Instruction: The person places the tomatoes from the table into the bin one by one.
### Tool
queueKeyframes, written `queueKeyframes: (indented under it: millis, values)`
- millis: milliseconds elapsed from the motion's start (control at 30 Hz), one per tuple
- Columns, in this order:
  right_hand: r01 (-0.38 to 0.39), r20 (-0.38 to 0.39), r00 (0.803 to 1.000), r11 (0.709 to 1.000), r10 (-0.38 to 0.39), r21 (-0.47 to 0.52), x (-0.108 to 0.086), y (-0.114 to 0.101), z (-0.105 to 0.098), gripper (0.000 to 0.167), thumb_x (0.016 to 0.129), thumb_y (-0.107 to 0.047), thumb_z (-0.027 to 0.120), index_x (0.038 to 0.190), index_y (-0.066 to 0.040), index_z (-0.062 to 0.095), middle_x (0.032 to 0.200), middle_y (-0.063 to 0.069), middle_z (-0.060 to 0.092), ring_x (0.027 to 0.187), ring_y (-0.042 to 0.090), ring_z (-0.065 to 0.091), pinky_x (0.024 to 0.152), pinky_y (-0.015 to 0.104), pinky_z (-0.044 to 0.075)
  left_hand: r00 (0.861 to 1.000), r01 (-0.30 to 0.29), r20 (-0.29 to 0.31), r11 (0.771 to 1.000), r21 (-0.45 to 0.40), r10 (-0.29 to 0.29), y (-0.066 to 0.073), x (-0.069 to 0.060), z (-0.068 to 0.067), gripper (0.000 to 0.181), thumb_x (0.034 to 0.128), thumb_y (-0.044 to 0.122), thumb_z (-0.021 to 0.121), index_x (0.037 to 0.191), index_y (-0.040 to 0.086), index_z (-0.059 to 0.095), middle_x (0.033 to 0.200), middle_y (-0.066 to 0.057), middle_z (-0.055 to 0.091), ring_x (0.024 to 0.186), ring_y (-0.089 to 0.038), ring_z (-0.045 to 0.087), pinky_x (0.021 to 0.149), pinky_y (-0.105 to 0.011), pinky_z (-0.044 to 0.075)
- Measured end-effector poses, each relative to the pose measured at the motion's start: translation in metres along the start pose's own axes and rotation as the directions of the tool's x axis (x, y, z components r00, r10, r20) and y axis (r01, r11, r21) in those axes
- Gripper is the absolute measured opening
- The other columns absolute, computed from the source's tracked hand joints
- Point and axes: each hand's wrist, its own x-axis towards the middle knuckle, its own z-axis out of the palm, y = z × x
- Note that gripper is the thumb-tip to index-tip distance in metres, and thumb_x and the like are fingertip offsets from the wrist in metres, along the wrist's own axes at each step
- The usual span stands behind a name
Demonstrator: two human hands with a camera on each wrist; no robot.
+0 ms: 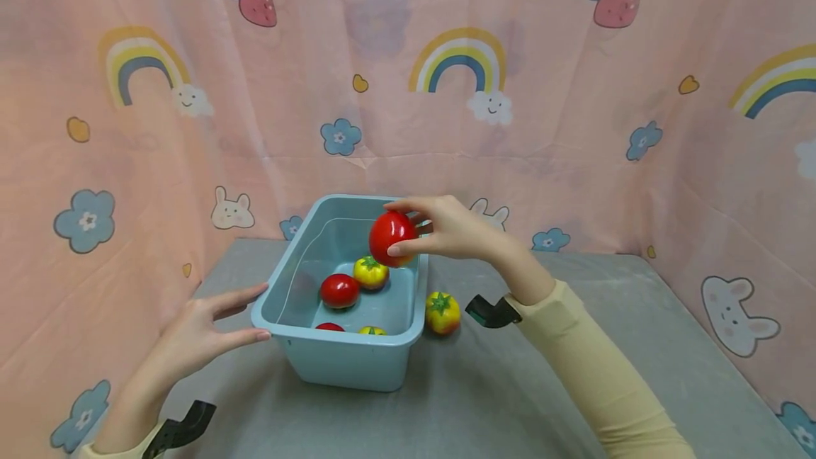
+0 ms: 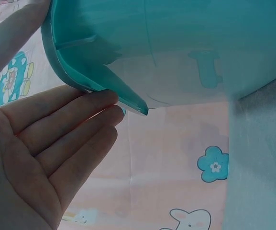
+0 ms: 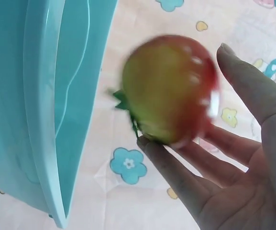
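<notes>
A light-blue plastic bin (image 1: 346, 367) stands on the grey table. My right hand (image 1: 449, 229) holds a shiny red tomato (image 1: 390, 236) above the bin's right side, with the thumb in front and fingers over it. In the right wrist view the tomato (image 3: 169, 91) is blurred, yellow-green near its green stem, and a slim gap shows at the thumb tip. My left hand (image 1: 200, 328) touches the bin's front left corner with straight fingers; the left wrist view shows fingertips (image 2: 106, 98) against the rim. Inside lie a red tomato (image 1: 340, 291) and a yellow one (image 1: 371, 273).
Another yellow-red tomato (image 1: 443, 313) sits on the table (image 1: 491, 388) just right of the bin. Partly hidden behind the bin's front wall are one red tomato (image 1: 330, 327) and one yellow tomato (image 1: 372, 331). A pink patterned curtain (image 1: 408, 133) hangs behind the table and along its sides.
</notes>
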Motion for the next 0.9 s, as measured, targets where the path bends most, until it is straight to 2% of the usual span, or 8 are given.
queueKeyframes:
  millis: [167, 433, 733, 900]
  values:
    - [0.014, 0.005, 1.0, 1.0, -0.014, 0.018, 0.002, 0.0, 0.002, 0.059, 0.082, -0.031, 0.075, 0.133, -0.01, 0.053, 0.133, 0.006, 0.058, 0.112, 0.02, 0.063, 0.086, 0.033, 0.055, 1.0, 0.011, 0.012, 1.0, -0.008, -0.01, 0.0, 0.001, 0.0, 0.07, 0.0728, 0.048, 0.077, 0.133, 0.019, 0.057, 0.128, -0.006, 0.062, 0.115, -0.036, 0.06, 0.084, -0.05, 0.054]
    - [0.041, -0.036, 0.999, 0.999, -0.04, 0.034, -0.004, 0.006, 0.003, 0.054, 0.083, -0.03, 0.074, 0.13, -0.011, 0.057, 0.129, 0.006, 0.061, 0.11, 0.02, 0.064, 0.086, 0.038, 0.055, 1.0, 0.006, 0.013, 1.0, -0.016, -0.005, 0.001, 0.001, 0.001, 0.071, 0.0727, 0.047, 0.078, 0.133, 0.018, 0.057, 0.128, -0.007, 0.062, 0.115, -0.038, 0.059, 0.083, -0.052, 0.054]
    - [0.026, -0.078, 0.997, 0.996, -0.019, 0.088, -0.023, 0.019, 0.001, 0.052, 0.082, -0.028, 0.074, 0.129, -0.013, 0.057, 0.126, 0.005, 0.063, 0.107, 0.022, 0.065, 0.085, 0.034, 0.055, 1.0, -0.004, 0.002, 1.0, -0.019, 0.004, 0.0, 0.001, 0.001, 0.07, 0.0728, 0.046, 0.078, 0.133, 0.018, 0.057, 0.127, -0.007, 0.063, 0.114, -0.038, 0.059, 0.083, -0.052, 0.054]
    - [-0.014, -0.091, 0.996, 0.993, 0.025, 0.12, -0.034, 0.025, 0.002, 0.051, 0.083, -0.03, 0.073, 0.129, -0.014, 0.057, 0.125, 0.005, 0.063, 0.107, 0.025, 0.065, 0.085, 0.034, 0.055, 1.0, 0.004, 0.005, 1.0, -0.021, -0.004, -0.002, 0.0, 0.001, 0.069, 0.0731, 0.046, 0.078, 0.133, 0.019, 0.057, 0.127, -0.006, 0.062, 0.114, -0.038, 0.059, 0.083, -0.051, 0.054]
